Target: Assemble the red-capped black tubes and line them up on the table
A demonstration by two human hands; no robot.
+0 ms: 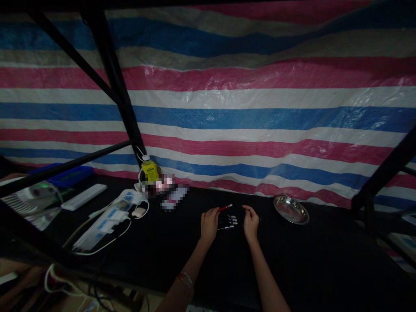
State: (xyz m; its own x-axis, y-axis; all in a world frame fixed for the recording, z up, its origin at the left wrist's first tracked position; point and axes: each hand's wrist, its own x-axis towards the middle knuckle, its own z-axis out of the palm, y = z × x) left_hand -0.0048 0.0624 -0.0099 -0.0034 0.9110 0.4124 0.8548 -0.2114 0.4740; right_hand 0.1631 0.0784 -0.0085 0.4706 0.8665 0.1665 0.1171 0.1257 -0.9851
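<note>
My left hand [209, 223] is closed on a red pen [225, 208], whose clear end points right and slightly up. Just beside and below that hand, several dark pens with pale ends [231, 219] lie side by side on the black tabletop [227, 268]. To their right is my right hand [251, 223], its fingers loosely bent toward the left and apart. I see nothing held in it, though its palm side is partly hidden. A round shiny metal dish [291, 209] rests farther right, apart from both hands.
At the left stand a yellow bottle [150, 169], a power strip [85, 196], cables and a plastic package [108, 221]. A blue tray [69, 175] lies farther back. Black metal frame posts [121, 99] rise at both sides, before a striped plastic sheet [247, 117].
</note>
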